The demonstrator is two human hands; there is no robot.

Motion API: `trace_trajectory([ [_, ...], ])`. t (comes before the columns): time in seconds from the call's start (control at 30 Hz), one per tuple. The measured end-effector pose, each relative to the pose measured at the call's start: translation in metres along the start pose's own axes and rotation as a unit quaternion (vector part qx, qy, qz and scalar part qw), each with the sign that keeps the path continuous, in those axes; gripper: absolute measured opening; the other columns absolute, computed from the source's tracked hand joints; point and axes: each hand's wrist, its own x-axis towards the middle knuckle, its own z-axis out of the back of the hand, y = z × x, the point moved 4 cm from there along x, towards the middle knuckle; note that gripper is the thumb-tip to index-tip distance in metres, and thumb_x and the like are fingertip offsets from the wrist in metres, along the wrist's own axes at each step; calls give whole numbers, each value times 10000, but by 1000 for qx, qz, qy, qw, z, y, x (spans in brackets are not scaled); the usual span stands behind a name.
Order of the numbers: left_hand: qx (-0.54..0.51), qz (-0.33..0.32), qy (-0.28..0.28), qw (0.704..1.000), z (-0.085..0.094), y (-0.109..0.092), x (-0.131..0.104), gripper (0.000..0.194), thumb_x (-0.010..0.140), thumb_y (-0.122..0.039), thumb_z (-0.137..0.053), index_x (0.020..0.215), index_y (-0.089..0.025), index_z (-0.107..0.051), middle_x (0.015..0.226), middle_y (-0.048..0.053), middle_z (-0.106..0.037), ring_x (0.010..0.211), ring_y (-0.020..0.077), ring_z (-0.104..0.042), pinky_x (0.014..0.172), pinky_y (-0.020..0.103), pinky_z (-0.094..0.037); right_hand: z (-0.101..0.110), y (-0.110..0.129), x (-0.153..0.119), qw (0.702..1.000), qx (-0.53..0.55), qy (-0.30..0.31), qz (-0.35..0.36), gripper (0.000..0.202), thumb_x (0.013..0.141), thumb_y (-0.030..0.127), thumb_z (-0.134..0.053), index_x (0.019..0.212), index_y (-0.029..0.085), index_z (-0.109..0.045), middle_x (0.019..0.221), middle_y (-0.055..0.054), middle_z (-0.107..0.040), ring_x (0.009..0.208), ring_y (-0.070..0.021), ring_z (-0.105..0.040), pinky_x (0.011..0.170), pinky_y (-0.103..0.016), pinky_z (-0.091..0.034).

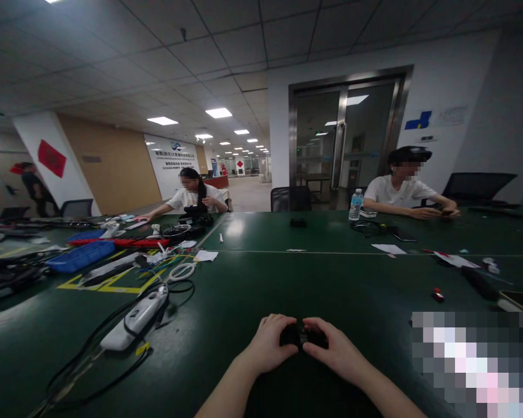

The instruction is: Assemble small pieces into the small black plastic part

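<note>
A small black object (pixel 303 335) is held between my two hands, low in the middle of the head view. My left hand (pixel 270 342) curls round its left end, thumb below and fingers above. On the other end, my right hand (pixel 337 351) grips it in the same way. Its ends are hidden by the fingers, and its dark surface is too dim to tell what kind of thing it is. The green tabletop (pixel 244 296) lies under both hands.
To the left, a white power strip (pixel 135 319) trails black cables, with a blue tray (pixel 82 256) beyond it. A water bottle (pixel 356 205) stands across the table. Two people sit opposite, one at left (pixel 192 194) and one at right (pixel 401 188).
</note>
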Motion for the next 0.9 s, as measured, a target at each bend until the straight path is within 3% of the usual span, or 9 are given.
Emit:
trace_trajectory([
  [0.17,-15,15,1,1000,0,3,-1,618,717,-306,-671,1287,-239,-439,1258,60,-494,1165,258,-403,1005,400,-300,0,-3,0,1000,-20,-1,5,495,720,347,-642,1186,226,-525,1169,-63,-577,1106,-226,-521,938,-347,-402],
  [0.4,-30,15,18,999,3,2,-1,536,724,-298,-668,1230,-250,-498,1242,45,-492,1145,242,-419,985,376,-329,1,-7,0,1000,-25,6,17,487,715,305,-643,1184,246,-524,1173,-45,-570,1101,-215,-517,926,-343,-413],
  [0.67,-40,30,19,999,4,3,0,573,737,-301,-662,1271,-252,-460,1270,46,-481,1186,249,-385,1022,396,-289,3,-3,-1,1000,-24,11,-1,455,720,307,-636,1161,246,-543,1166,-43,-573,1081,-216,-526,912,-350,-420],
  [0.9,-33,24,18,999,5,0,1,502,766,-260,-613,1251,-249,-483,1237,48,-510,1147,233,-428,1006,388,-314,3,4,-2,999,-18,1,40,343,753,277,-595,1095,255,-591,1155,-38,-574,1061,-208,-534,879,-324,-436],
])
